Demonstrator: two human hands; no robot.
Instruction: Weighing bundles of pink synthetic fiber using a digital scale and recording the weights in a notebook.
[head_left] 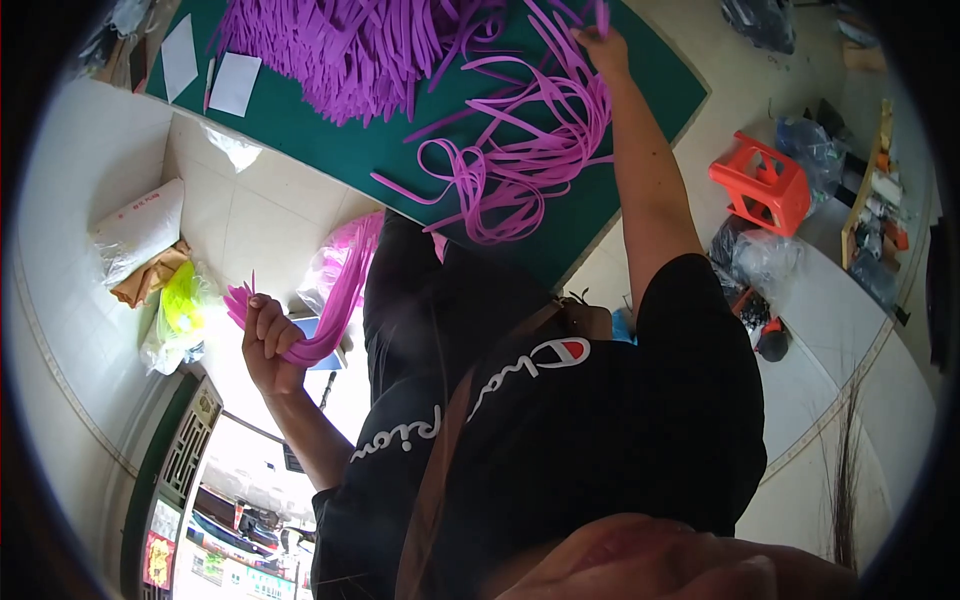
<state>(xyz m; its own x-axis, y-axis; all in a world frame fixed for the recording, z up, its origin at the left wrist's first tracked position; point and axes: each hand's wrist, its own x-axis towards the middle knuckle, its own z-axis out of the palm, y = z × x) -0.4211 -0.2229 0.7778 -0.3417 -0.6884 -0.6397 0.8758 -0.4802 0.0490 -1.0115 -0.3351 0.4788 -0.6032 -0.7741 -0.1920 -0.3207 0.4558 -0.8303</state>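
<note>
My left hand (270,340), off the table's near side at the left, is closed round a bundle of long pink-purple strips (340,315). The bundle's short ends stick out past the fingers, and its long part curves up toward the table edge. My right arm stretches over the green table (590,235). At its far right part, my right hand (606,55) is closed on a purple strip (602,18), near the top of the picture. Loose pink strips (510,185) lie tangled and looped beside my right forearm. A thick pile of darker purple strips (340,50) covers the far middle of the table.
Two white paper pieces (236,84) and a pen (209,85) lie at the table's left. On the floor to the right stands a red plastic stool (760,185) near clear plastic bags (768,260). More bags (180,310) sit by the left wall, beside a doorway.
</note>
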